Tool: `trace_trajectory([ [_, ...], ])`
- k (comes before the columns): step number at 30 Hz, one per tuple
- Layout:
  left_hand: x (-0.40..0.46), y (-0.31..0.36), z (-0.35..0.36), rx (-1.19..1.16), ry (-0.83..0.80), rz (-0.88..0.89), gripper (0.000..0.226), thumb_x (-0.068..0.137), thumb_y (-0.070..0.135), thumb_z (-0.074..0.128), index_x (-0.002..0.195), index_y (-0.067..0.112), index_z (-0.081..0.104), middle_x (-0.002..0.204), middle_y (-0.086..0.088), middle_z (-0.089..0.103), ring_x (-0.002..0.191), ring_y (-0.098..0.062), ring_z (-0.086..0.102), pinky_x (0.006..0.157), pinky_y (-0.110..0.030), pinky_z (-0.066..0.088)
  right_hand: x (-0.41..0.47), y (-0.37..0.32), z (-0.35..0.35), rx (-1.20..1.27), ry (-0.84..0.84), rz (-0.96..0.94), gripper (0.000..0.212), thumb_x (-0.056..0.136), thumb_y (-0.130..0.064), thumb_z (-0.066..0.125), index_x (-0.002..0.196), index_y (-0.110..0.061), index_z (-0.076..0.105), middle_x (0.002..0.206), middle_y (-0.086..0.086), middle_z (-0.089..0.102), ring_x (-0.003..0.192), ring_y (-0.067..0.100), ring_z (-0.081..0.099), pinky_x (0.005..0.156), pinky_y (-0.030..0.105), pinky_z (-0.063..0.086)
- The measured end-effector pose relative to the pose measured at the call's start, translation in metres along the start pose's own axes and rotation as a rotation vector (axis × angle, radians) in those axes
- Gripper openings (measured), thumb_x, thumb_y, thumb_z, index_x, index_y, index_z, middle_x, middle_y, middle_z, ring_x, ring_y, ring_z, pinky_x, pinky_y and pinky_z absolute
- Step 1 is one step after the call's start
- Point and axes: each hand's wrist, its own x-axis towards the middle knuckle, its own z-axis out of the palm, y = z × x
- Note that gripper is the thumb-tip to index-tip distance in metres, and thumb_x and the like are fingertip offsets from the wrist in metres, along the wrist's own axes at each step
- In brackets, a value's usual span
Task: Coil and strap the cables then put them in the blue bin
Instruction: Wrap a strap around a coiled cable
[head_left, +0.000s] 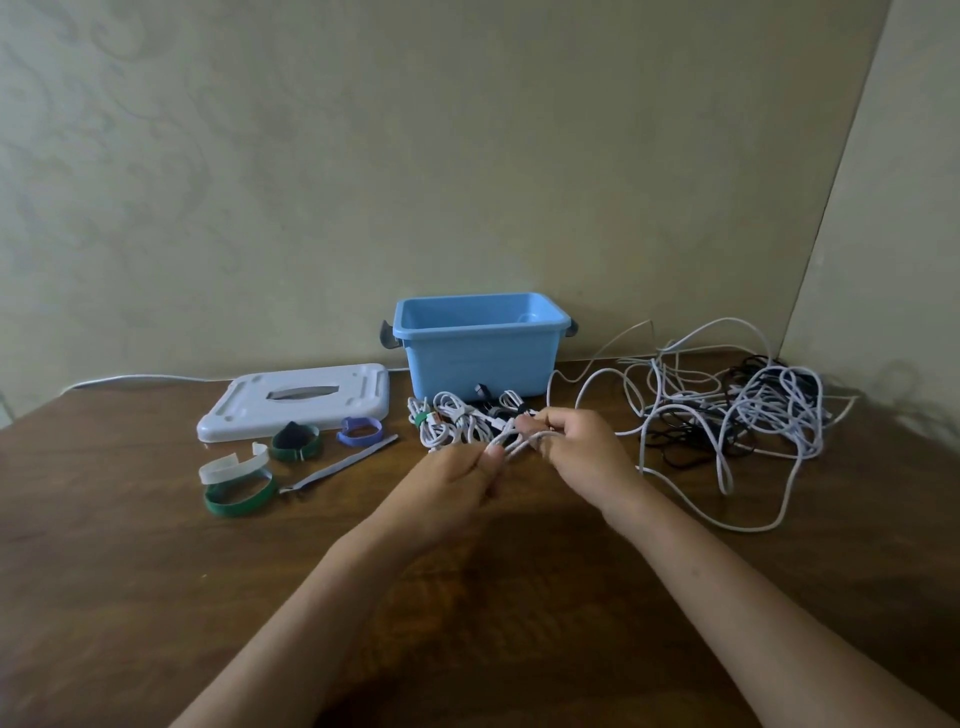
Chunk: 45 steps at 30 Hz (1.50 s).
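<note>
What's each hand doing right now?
Left hand: gripping the white cable.
Right hand: pinching the same white cable.

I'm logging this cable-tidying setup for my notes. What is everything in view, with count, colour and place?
bin: one, blue, open, back centre of the table by the wall
lid: one, white, flat on the table left of the bin
straps: five, two green, one purple, one clear, one grey, front of the lid
coiled cables: a small cluster, mostly white, in front of the bin; count unclear
tangled cables: a loose heap, white and black, right of the bin
held cable: one, white, looped between both hands
table: one, dark brown wood
left hand: one, grips the held cable
right hand: one, grips the held cable
</note>
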Motion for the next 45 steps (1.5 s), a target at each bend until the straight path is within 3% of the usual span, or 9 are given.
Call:
trace_trajectory([
  [4,0.004,-0.011,-0.011,0.029,0.211,-0.060,0.045,0.106,0.045,0.027,0.078,0.021,0.053,0.074,0.003,0.055,0.070,-0.012,0.052,0.062,-0.029,0.039,0.000,0.000,-0.013,-0.223,-0.223,-0.025,0.019,0.094,-0.050,0.065,0.096,-0.032,0.071,0.093,-0.005,0.072,0.088,0.014,0.066,0.078,0.031,0.050],
  [7,0.006,-0.027,-0.019,-0.106,0.331,-0.100,0.046,0.106,0.046,0.027,0.077,0.020,0.052,0.075,0.001,0.055,0.072,-0.014,0.052,0.065,-0.033,0.040,-0.002,0.002,-0.018,-0.376,-0.377,-0.006,0.027,0.100,-0.052,0.055,0.091,-0.031,0.070,0.067,-0.009,0.065,0.065,0.006,0.063,0.073,0.033,0.051],
  [13,0.009,-0.027,0.001,-0.234,0.178,-0.036,0.044,0.103,0.050,0.029,0.080,0.019,0.050,0.075,0.002,0.051,0.068,-0.015,0.046,0.066,-0.035,0.038,-0.007,-0.002,0.003,-0.138,-0.187,-0.128,0.038,0.107,-0.045,0.040,0.086,-0.029,0.067,0.057,-0.008,0.052,0.052,0.003,0.050,0.065,0.034,0.044],
  [19,0.006,-0.014,0.007,-0.316,0.150,-0.012,0.066,0.089,0.073,0.026,0.078,0.017,0.060,0.072,0.002,0.061,0.066,-0.012,0.055,0.067,-0.031,0.043,-0.017,-0.005,0.022,-0.221,-0.257,-0.197,0.040,0.107,-0.049,0.039,0.079,-0.035,0.064,0.063,-0.003,0.061,0.062,0.013,0.062,0.068,0.040,0.050],
  [21,0.006,-0.015,0.007,-0.232,0.159,-0.021,0.072,0.081,0.080,0.031,0.088,0.014,0.060,0.076,0.000,0.064,0.067,-0.010,0.058,0.068,-0.033,0.049,-0.020,-0.008,0.024,-0.222,-0.273,-0.208,0.037,0.107,-0.042,0.042,0.077,-0.035,0.062,0.060,-0.006,0.061,0.058,0.008,0.060,0.061,0.030,0.045],
  [26,0.009,-0.021,0.008,-0.249,0.175,-0.041,0.056,0.098,0.064,0.031,0.088,0.017,0.059,0.082,-0.002,0.061,0.079,-0.019,0.059,0.081,-0.042,0.049,-0.024,-0.019,0.015,-0.487,-0.290,-0.285,0.019,0.103,-0.042,0.053,0.091,-0.033,0.064,0.076,-0.011,0.063,0.068,0.011,0.060,0.064,0.026,0.040],
  [30,0.012,-0.025,-0.001,-0.247,0.313,-0.048,0.057,0.098,0.064,0.022,0.089,0.021,0.060,0.074,0.005,0.054,0.072,-0.013,0.054,0.069,-0.034,0.045,-0.018,-0.019,-0.001,-0.885,-0.101,-0.305,0.035,0.097,-0.060,0.053,0.107,-0.030,0.068,0.094,-0.013,0.067,0.091,0.012,0.061,0.092,0.033,0.042],
  [36,0.011,-0.024,-0.009,-0.446,0.424,-0.016,0.053,0.101,0.052,0.026,0.085,0.011,0.054,0.070,-0.003,0.056,0.058,-0.009,0.050,0.059,-0.028,0.042,-0.022,-0.012,0.012,-0.624,-0.354,-0.250,0.023,0.104,-0.045,0.049,0.111,-0.033,0.067,0.096,-0.006,0.068,0.083,0.012,0.059,0.073,0.030,0.042],
  [45,0.009,-0.015,-0.006,-0.534,0.352,0.061,0.047,0.106,0.039,0.029,0.088,0.006,0.057,0.072,-0.008,0.059,0.059,-0.016,0.050,0.053,-0.024,0.042,-0.019,-0.011,0.038,-0.609,-0.480,-0.290,0.027,0.105,-0.043,0.045,0.079,-0.040,0.052,0.100,-0.007,0.068,0.096,0.018,0.061,0.081,0.038,0.048],
])
